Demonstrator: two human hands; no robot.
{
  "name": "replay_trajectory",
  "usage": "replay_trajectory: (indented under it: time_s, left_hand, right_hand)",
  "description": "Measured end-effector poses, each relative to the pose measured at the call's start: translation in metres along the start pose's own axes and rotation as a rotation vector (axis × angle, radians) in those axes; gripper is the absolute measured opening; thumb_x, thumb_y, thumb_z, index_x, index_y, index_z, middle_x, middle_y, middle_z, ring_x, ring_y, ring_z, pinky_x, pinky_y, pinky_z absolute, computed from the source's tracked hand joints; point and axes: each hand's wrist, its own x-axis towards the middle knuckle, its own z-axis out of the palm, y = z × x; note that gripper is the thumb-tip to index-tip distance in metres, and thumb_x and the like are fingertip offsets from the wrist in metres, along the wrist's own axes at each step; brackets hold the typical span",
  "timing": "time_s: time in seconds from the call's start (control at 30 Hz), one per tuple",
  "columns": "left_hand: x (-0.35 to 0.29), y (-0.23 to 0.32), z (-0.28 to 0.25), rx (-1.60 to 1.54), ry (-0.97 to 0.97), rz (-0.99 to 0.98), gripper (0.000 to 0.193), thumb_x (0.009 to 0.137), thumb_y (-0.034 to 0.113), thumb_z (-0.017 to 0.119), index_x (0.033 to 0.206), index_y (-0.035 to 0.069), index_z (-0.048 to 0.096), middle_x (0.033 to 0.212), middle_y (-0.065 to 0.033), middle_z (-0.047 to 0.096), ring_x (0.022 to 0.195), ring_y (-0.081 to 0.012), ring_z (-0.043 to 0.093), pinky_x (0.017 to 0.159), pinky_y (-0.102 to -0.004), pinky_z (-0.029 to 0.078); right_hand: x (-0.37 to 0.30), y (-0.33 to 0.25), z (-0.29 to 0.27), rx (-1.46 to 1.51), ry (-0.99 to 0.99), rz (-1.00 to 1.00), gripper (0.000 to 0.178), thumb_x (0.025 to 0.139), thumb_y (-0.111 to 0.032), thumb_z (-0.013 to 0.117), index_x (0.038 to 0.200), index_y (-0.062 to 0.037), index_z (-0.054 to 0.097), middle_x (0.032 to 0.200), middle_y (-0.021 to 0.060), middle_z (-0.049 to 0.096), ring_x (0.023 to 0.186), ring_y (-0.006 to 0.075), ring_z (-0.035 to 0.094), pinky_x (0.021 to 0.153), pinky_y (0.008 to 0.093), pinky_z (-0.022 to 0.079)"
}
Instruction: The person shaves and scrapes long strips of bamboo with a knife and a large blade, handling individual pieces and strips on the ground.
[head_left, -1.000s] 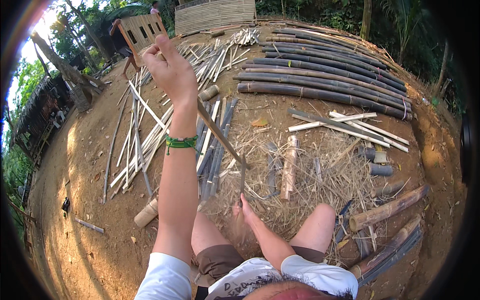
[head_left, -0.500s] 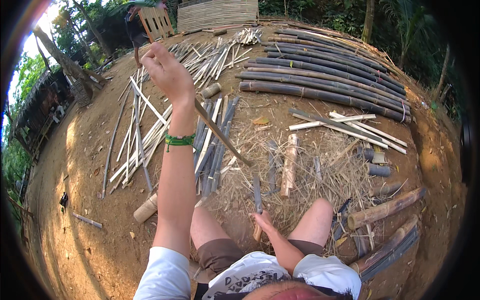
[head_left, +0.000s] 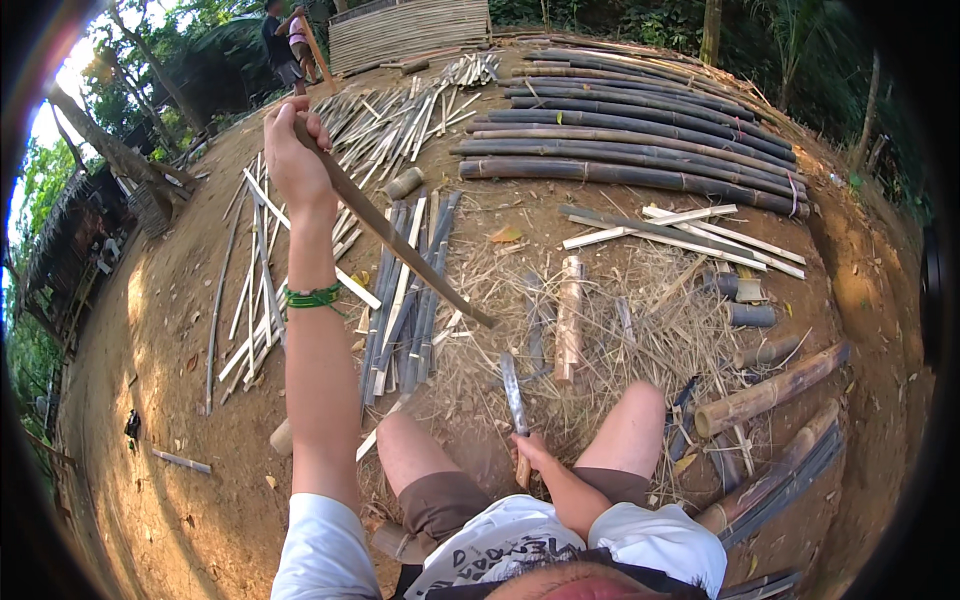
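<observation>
My left hand (head_left: 298, 160) is raised out in front, fingers wrapped round one end of a long bamboo strip (head_left: 398, 245). The strip slants down to the right, and its far tip hangs above the straw-like shavings. Low between my knees, my right hand (head_left: 535, 453) grips the wooden handle of a machete (head_left: 514, 392), its grey blade pointing away from me. Strip tip and blade tip are close but apart. Just beyond the blade stands or lies a peeled bamboo piece (head_left: 569, 320) among the shavings; which of the two I cannot tell.
Dark bamboo poles (head_left: 630, 172) lie stacked at the far right. Split strips (head_left: 415, 290) spread across the ground ahead and left. Cut bamboo sections (head_left: 770, 388) lie by my right knee. Two people (head_left: 285, 45) stand at the far left near a slatted wall (head_left: 410, 38).
My left hand has shifted a little left and down, and more of the bamboo strip shows. The machete stays low in my right hand. A second person now shows in the background.
</observation>
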Motion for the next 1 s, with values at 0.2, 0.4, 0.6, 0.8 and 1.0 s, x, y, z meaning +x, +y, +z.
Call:
replay_trajectory:
  time_s: [0.2,0.4,0.6,0.8,1.0]
  left_hand:
    - [0.02,0.001,0.0,-0.183,-0.116,-0.121,0.018,0.095,0.021,0.046,0.092,0.004,0.053,0.072,-0.0063,0.051,0.062,-0.0172,0.051,0.062,-0.0313,0.045]
    - [0.026,-0.011,-0.015,-0.165,-0.076,-0.113,0.017,0.095,0.024,0.048,0.086,0.009,0.049,0.067,-0.0018,0.042,0.054,-0.011,0.04,0.052,-0.0273,0.036]
    - [0.033,-0.018,0.003,-0.155,-0.051,-0.089,0.019,0.096,0.025,0.047,0.087,0.008,0.049,0.066,-0.0013,0.04,0.056,-0.0111,0.039,0.053,-0.0273,0.034]
    - [0.035,-0.02,-0.002,-0.137,-0.051,-0.053,0.018,0.096,0.022,0.048,0.085,0.008,0.048,0.063,-0.0008,0.041,0.053,-0.0101,0.04,0.048,-0.0259,0.033]
    - [0.028,-0.02,0.009,-0.174,-0.049,-0.046,0.018,0.096,0.021,0.049,0.084,0.007,0.048,0.064,-0.0012,0.042,0.054,-0.0105,0.041,0.048,-0.026,0.034]
  right_hand:
    - [0.015,0.01,-0.014,0.013,0.025,-0.018,0.027,0.093,-0.027,0.065,0.096,-0.0006,0.058,0.069,0.0112,0.06,0.054,0.0229,0.06,0.047,0.0408,0.05]
    - [0.015,0.013,-0.004,-0.088,0.074,0.005,0.029,0.091,-0.028,0.069,0.093,0.0,0.062,0.068,0.0105,0.062,0.054,0.0214,0.061,0.048,0.039,0.051]
    - [0.049,0.037,-0.016,-0.249,0.149,-0.055,0.033,0.09,-0.03,0.07,0.094,0.0025,0.066,0.071,0.0124,0.065,0.056,0.0211,0.063,0.05,0.0373,0.053]
    - [0.016,0.012,-0.001,-0.283,0.088,0.012,0.036,0.09,-0.029,0.07,0.092,0.0062,0.065,0.072,0.0139,0.067,0.056,0.022,0.065,0.05,0.0376,0.053]
    - [0.009,0.011,-0.012,-0.299,0.16,-0.028,0.038,0.084,-0.033,0.068,0.085,0.0044,0.069,0.069,0.0159,0.068,0.06,0.0251,0.069,0.059,0.039,0.056]
